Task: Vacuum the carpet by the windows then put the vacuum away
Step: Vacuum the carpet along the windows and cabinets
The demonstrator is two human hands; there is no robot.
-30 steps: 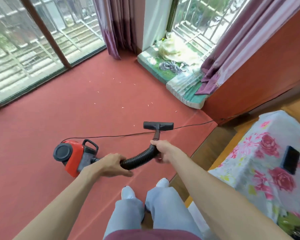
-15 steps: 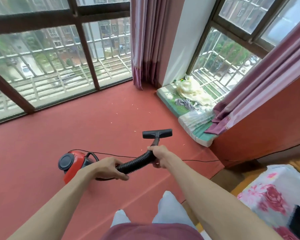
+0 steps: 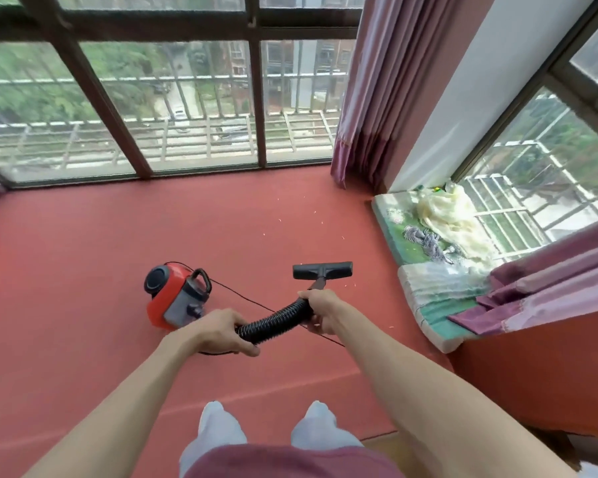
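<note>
Crossing carpet [image 3: 83, 257] under hose [image 3: 273, 320]: cord [image 3: 242, 297]; cushions [image 3: 425, 291] right.

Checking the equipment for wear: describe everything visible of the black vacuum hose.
The vacuum hose is black, ribbed, flexible-looking plastic, bent in a shallow curve. The left hand grips its lower end, the right hand its upper end, where a short tube leads to the flat black floor nozzle. Its join to the red canister is hidden behind the left hand.

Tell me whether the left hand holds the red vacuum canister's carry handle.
No, the left hand grips the black ribbed hose instead.
</note>
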